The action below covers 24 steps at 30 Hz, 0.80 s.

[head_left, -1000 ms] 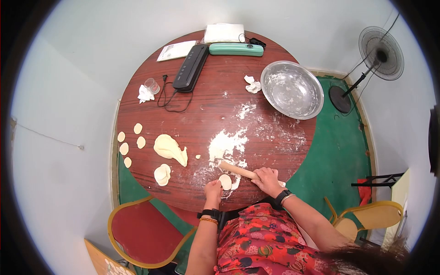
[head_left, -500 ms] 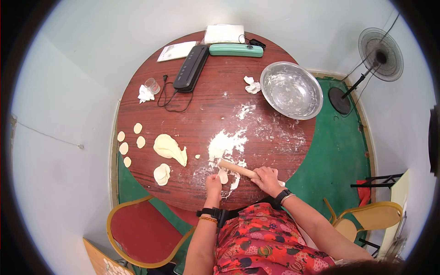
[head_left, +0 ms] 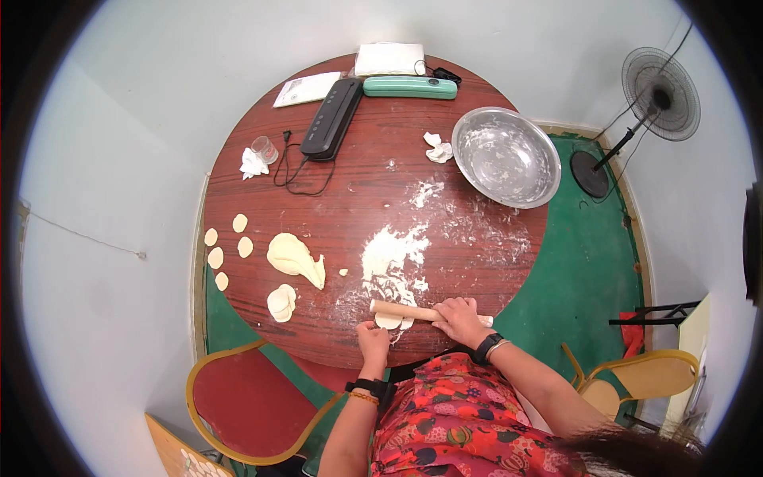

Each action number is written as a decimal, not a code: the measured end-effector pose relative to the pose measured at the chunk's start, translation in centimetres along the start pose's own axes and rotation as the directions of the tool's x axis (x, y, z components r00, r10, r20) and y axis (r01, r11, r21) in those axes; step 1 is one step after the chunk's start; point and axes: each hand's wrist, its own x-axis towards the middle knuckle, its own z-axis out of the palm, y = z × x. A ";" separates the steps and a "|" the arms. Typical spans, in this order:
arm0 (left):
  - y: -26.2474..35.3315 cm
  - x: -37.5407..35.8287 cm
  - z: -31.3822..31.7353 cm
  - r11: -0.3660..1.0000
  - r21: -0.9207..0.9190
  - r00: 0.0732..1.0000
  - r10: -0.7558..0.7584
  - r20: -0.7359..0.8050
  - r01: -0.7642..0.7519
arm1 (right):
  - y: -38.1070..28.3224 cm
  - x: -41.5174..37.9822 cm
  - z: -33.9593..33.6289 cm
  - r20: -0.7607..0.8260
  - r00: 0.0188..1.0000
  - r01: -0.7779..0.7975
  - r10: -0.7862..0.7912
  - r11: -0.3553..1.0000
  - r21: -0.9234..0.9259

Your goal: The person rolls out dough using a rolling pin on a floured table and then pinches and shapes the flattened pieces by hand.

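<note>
My right hand (head_left: 459, 319) is closed over the right part of a wooden rolling pin (head_left: 404, 311). The pin lies nearly level across the upper edge of a small flat dough round (head_left: 387, 322). At the round's left edge, my left hand (head_left: 373, 340) pinches the dough between its fingertips. Loose flour (head_left: 393, 254) is spread just beyond the pin. To the left lie a large lump of dough (head_left: 290, 258), a stack of rolled dough rounds (head_left: 281, 304) and a tiny dough piece (head_left: 343, 272).
Several single dough rounds (head_left: 245, 247) lie at the table's left edge. A steel basin (head_left: 509, 159) stands at the right, beside crumpled tissue (head_left: 438, 149). Farther back are a black corded appliance (head_left: 332, 119), a green case (head_left: 409, 87) and a clear cup (head_left: 265, 149).
The rolling pin has swung from a slant to nearly level, its left end coming toward me. My left hand has shifted slightly nearer my body with the dough round.
</note>
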 end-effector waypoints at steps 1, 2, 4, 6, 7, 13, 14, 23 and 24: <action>-1.1 0.2 -0.3 0.983 0.122 0.985 0.150 -0.090 -0.139 | 0.0 -0.1 0.1 0.008 1.000 0.026 -0.026 1.000 0.001; -2.1 0.5 -0.5 0.932 0.254 0.939 0.305 -0.158 -0.260 | 0.0 -0.1 0.2 0.017 0.999 0.051 -0.051 0.999 0.002; -0.9 -0.3 -0.7 0.817 0.446 0.858 0.481 -0.177 -0.366 | 0.0 -0.1 0.3 0.035 0.996 0.084 -0.083 0.996 -0.017; 0.9 -1.3 -0.9 0.741 0.555 0.845 0.521 -0.122 -0.378 | 0.0 -0.2 0.5 0.054 0.993 0.104 -0.103 0.994 -0.029; 1.4 -1.2 -1.0 0.647 0.624 0.817 0.576 -0.024 -0.438 | 0.0 -0.2 0.5 0.063 0.992 0.108 -0.106 0.994 -0.031; 3.6 0.3 -1.7 0.293 0.839 0.860 0.386 0.335 -0.459 | -0.4 -0.3 0.1 -0.001 0.996 0.090 -0.090 0.994 -0.055; 3.5 0.8 -1.5 0.280 0.840 0.853 0.396 0.341 -0.466 | -0.6 -0.3 -0.1 -0.022 0.996 0.083 -0.085 0.994 -0.064; 5.5 3.8 0.1 0.214 0.846 0.792 0.515 0.328 -0.489 | -0.4 1.9 -0.2 -0.043 0.998 -0.056 0.050 0.987 -0.150; 6.1 4.2 0.3 0.202 0.849 0.788 0.520 0.329 -0.488 | -0.2 2.3 -0.2 -0.039 0.997 -0.077 0.072 0.988 -0.136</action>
